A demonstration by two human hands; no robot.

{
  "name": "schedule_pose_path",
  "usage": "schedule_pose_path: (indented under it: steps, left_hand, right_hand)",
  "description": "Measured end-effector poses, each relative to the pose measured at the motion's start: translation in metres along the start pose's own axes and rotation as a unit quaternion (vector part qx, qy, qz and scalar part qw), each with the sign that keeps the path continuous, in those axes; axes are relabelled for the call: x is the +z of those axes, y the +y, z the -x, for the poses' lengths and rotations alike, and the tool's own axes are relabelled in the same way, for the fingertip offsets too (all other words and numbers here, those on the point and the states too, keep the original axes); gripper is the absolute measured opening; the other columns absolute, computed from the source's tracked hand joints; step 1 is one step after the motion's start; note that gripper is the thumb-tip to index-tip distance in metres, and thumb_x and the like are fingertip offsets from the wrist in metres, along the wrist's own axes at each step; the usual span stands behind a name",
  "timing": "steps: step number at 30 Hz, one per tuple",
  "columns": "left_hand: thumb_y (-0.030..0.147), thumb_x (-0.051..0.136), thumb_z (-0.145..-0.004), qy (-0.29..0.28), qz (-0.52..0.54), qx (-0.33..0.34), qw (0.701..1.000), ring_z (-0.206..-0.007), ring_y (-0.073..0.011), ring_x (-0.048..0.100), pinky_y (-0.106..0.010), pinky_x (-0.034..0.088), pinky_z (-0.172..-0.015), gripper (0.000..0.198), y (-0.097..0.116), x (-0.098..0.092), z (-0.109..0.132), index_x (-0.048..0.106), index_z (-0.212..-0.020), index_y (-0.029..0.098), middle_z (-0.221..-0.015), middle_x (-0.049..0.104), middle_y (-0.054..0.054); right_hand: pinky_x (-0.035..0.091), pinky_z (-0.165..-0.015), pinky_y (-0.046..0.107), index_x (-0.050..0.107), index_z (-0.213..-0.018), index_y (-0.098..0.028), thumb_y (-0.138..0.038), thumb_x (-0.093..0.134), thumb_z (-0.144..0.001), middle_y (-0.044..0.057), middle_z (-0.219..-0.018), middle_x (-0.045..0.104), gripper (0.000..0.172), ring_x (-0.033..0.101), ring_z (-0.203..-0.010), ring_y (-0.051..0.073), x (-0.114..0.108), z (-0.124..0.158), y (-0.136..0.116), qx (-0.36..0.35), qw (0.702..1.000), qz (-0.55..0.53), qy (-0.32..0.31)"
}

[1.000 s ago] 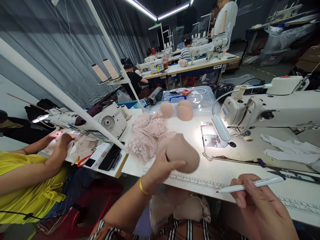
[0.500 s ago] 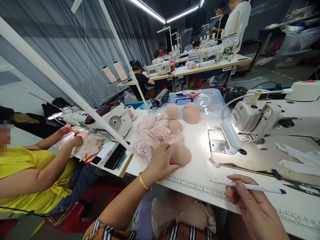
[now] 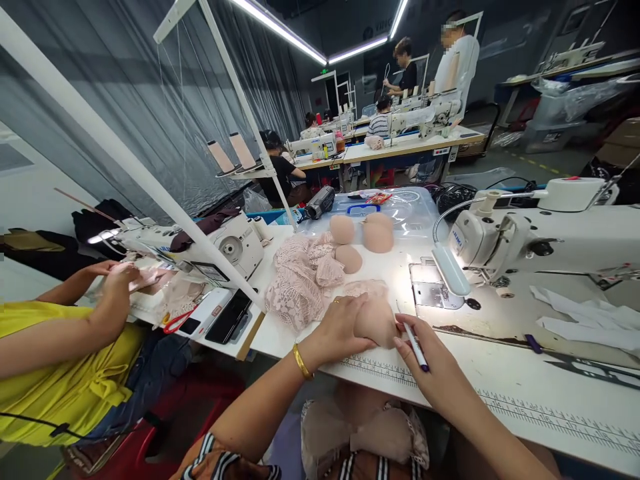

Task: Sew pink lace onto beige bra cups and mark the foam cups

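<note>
The left hand lies curled over a beige foam cup, fingers closed around its left side and pressing it down on the white worktop. The right hand comes in from five o'clock of the cup, its fingers pinched narrow around a white pen with a dark cap; the pen's upper end sits just beside the cup's right edge, and whether it touches cannot be told. The cup rests near the front edge of the worktop, just above the printed ruler strip.

At eleven o'clock of the cup lies a heap of pink lace fabric, touching a strip of lace that runs behind the cup. Three more loose cups sit at twelve o'clock, in front of a clear plastic box. A white sewing machine stands at two o'clock, its lamp lighting the needle plate.

At nine o'clock, well apart, a co-worker in a yellow top handles fabric at another machine; red scissors and a dark phone lie beside them.
</note>
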State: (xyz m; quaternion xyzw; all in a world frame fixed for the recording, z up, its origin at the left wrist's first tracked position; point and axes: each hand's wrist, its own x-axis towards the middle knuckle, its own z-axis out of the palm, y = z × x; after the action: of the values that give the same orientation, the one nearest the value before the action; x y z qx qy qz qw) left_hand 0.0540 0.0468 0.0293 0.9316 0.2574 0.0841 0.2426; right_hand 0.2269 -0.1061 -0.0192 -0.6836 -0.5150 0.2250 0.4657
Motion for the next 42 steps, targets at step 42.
schedule_pose_path:
  steps: [42]
  left_hand:
    - [0.047,0.094,-0.072,-0.096,0.698,-0.121,0.699,-0.110,-0.0287,0.070,-0.037,0.053,-0.094,0.071,0.065,0.030,0.056,0.066,-0.130,0.017,-0.122,0.073,-0.014]
  right_hand:
    - [0.060,-0.091,0.043,0.058,-0.131,-0.037,-0.067,0.074,-0.084,0.007,-0.127,0.072,0.058,0.070,-0.110,0.032,-0.028,0.061,-0.045,0.154,0.951,-0.265,0.025]
